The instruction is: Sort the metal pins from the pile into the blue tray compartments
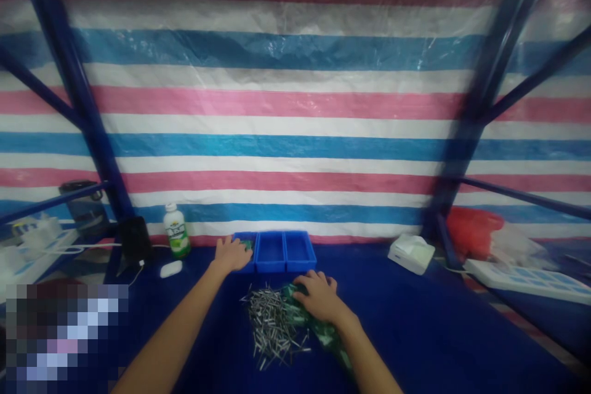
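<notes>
My left hand (233, 254) reaches over the leftmost blue bin (250, 267), its fingers bent down at the bin. A bit of green (248, 245) shows beside the fingertips; whatever lies under the fingers is hidden. Close to the pile, my right hand (318, 297) has its fingers curled on a crumpled green plastic bag (325, 332), which runs back under the forearm. Between the two arms lies a heap of thin silvery metal pins (272, 323), like nails or rivets, spread loosely on the dark blue table (406, 332). The bag touches the heap's right side.
Two more blue bins, a middle bin (270, 266) and a right bin (300, 266), adjoin the left one. A white-green bottle (176, 231) and a white case (171, 269) stand left. Rightward are a tissue pack (412, 253), a red bag (473, 232) and a power strip (530, 280).
</notes>
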The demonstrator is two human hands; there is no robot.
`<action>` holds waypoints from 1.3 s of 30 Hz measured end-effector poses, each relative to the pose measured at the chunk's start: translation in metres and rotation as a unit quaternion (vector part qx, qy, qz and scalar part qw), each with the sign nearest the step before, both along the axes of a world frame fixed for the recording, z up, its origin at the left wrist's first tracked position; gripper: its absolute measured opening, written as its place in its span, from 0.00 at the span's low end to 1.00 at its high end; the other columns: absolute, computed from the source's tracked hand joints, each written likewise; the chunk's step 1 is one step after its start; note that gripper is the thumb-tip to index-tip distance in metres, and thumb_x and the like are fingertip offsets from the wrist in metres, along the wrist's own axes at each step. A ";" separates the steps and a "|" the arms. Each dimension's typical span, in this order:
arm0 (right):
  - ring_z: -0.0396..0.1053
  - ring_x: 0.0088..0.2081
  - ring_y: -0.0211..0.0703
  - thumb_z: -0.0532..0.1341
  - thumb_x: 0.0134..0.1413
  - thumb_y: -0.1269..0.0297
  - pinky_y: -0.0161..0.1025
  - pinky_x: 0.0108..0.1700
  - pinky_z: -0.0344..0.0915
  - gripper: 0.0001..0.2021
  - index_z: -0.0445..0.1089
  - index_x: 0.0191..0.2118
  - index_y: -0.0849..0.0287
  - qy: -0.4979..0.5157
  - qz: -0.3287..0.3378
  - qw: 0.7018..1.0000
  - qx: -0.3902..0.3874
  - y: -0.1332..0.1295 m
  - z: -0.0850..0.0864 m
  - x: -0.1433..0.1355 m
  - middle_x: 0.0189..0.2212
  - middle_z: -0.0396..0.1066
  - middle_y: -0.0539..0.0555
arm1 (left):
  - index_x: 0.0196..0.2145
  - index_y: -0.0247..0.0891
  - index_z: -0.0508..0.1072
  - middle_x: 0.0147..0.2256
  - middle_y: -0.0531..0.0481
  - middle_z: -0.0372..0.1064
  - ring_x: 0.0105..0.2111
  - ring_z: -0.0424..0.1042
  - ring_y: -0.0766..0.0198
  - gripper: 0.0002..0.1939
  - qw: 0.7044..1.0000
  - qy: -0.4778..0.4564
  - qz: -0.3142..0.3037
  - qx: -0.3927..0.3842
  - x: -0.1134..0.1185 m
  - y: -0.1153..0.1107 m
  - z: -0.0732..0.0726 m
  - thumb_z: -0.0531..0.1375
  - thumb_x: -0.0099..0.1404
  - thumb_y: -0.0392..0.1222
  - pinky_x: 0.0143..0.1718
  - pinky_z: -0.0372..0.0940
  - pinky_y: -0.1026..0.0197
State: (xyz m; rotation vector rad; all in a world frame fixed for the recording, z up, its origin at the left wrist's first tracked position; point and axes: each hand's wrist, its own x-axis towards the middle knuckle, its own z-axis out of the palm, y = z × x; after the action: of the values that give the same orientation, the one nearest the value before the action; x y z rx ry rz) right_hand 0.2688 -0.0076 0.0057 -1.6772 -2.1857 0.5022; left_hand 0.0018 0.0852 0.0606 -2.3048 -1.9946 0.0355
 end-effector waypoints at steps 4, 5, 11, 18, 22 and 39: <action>0.59 0.53 0.55 0.56 0.58 0.52 0.61 0.57 0.42 0.16 0.70 0.50 0.45 -0.004 -0.009 1.000 0.004 0.001 0.000 -0.001 0.47 0.66 0.54 | 0.51 0.42 0.74 0.55 0.39 0.67 0.60 0.53 0.38 0.25 1.000 -0.003 0.000 -0.008 -0.001 0.003 -0.002 0.44 0.68 0.52 0.55 0.46 0.32; 0.59 0.53 0.55 0.55 0.57 0.50 0.62 0.57 0.42 0.18 0.69 0.51 0.46 -0.006 -0.011 1.000 0.003 0.001 -0.001 -0.001 0.48 0.66 0.55 | 0.51 0.42 0.74 0.56 0.39 0.66 0.61 0.52 0.38 0.25 1.000 -0.002 0.001 -0.009 -0.001 0.004 -0.003 0.44 0.67 0.52 0.55 0.45 0.32; 0.56 0.56 0.60 0.55 0.56 0.45 0.64 0.57 0.43 0.25 0.66 0.56 0.48 -0.017 -0.019 1.000 -0.013 0.005 -0.006 -0.003 0.51 0.62 0.59 | 0.57 0.40 0.68 0.60 0.37 0.61 0.61 0.51 0.38 0.28 1.000 -0.018 0.010 0.004 -0.003 0.006 -0.010 0.44 0.67 0.53 0.56 0.46 0.32; 0.60 0.52 0.55 0.61 0.53 0.54 0.62 0.57 0.43 0.14 0.69 0.45 0.49 0.018 -0.072 0.997 0.036 0.010 -0.011 -0.005 0.48 0.66 0.55 | 0.58 0.45 0.66 0.60 0.39 0.61 0.61 0.52 0.38 0.25 0.999 -0.041 0.001 0.001 -0.001 -0.002 -0.010 0.44 0.68 0.51 0.55 0.44 0.28; 0.64 0.49 0.50 0.58 0.55 0.61 0.60 0.58 0.42 0.09 0.69 0.42 0.49 0.081 -0.071 0.993 0.051 0.011 -0.006 -0.006 0.42 0.72 0.50 | 0.59 0.43 0.66 0.60 0.41 0.60 0.61 0.51 0.43 0.24 0.990 -0.090 0.002 0.105 0.009 -0.021 0.000 0.49 0.68 0.49 0.59 0.45 0.36; 0.68 0.33 0.44 0.65 0.49 0.52 0.39 0.37 0.63 0.17 0.72 0.39 0.59 0.494 0.028 0.867 0.057 0.006 0.013 -0.028 0.32 0.73 0.54 | 0.38 0.34 0.78 0.30 0.48 0.73 0.29 0.68 0.62 0.16 0.789 -0.594 -0.156 -0.006 0.056 -0.083 -0.048 0.61 0.61 0.50 0.32 0.62 0.62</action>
State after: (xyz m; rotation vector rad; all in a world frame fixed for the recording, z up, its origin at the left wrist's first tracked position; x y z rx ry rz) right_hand 0.2411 -0.0011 0.0187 -0.9288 -1.4389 0.9591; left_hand 0.0583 0.0022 0.0123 -2.9133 -1.7603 -1.8309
